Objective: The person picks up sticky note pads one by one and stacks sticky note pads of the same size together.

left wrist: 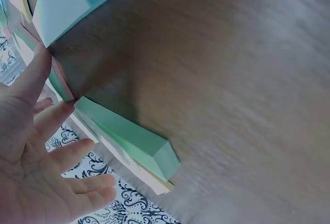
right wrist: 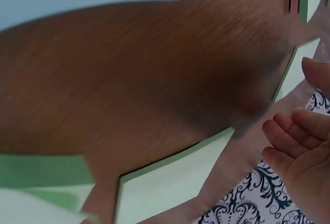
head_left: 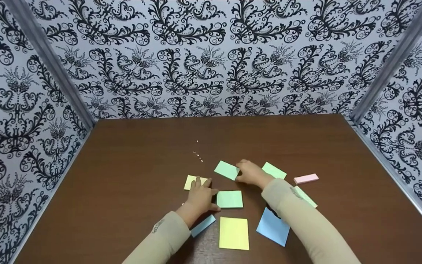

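My left hand [head_left: 199, 198] is spread low over a pale yellow pad [head_left: 190, 181], its thumb beside the left edge of a green pad [head_left: 229, 199]. In the left wrist view the left hand [left wrist: 44, 146] has its fingers apart, with one fingertip at the corner of a green block [left wrist: 126, 133]. My right hand [head_left: 254, 173] is at the right edge of another green pad [head_left: 226, 169]. The right wrist view has the right hand [right wrist: 304, 152] with loosely bent fingers and its thumb by a green pad [right wrist: 295, 74]; contact is unclear.
Near the front lie a yellow pad [head_left: 234, 233], a blue pad [head_left: 273, 226] and a narrow blue block [head_left: 203, 226]. Two more green pieces [head_left: 274, 170] and a pink block [head_left: 306, 179] are at the right. Small white specks [head_left: 197, 156] dot the table [head_left: 141, 157]; patterned walls [head_left: 211, 73] enclose it.
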`<state>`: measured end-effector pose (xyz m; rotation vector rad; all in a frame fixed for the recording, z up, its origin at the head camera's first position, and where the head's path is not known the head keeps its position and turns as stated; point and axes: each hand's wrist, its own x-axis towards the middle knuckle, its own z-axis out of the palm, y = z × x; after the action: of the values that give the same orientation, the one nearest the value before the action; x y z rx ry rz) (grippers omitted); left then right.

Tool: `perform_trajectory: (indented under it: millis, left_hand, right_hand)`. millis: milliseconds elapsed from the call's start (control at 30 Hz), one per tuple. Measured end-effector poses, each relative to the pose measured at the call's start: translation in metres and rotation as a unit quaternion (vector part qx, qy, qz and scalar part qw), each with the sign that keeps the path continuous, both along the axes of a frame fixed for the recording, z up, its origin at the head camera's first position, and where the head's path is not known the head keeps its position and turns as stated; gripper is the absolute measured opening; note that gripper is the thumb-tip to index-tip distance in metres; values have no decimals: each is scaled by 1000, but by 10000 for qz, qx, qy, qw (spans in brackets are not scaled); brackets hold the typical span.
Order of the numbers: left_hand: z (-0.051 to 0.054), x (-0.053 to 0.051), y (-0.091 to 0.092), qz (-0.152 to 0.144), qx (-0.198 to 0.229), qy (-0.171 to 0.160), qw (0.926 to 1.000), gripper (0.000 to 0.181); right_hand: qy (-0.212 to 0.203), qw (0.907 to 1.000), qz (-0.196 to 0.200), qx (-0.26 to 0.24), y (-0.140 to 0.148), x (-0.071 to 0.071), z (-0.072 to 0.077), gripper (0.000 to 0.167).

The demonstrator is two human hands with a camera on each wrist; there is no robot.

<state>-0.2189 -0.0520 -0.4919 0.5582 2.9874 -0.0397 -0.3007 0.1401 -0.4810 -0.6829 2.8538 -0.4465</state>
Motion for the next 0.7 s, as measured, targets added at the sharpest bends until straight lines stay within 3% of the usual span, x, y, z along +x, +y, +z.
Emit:
perform_trajectory:
  millis: [233,700]
  left_hand:
    - [3,-1,1,11,-109,41,9999,62]
    - [1,0,1,14,-146,51,9999,65]
  right_hand:
    - [-4,9990,-264,362,-15,0,-5,28]
    - [135,9978,-201,613,-23,-2,-9,23]
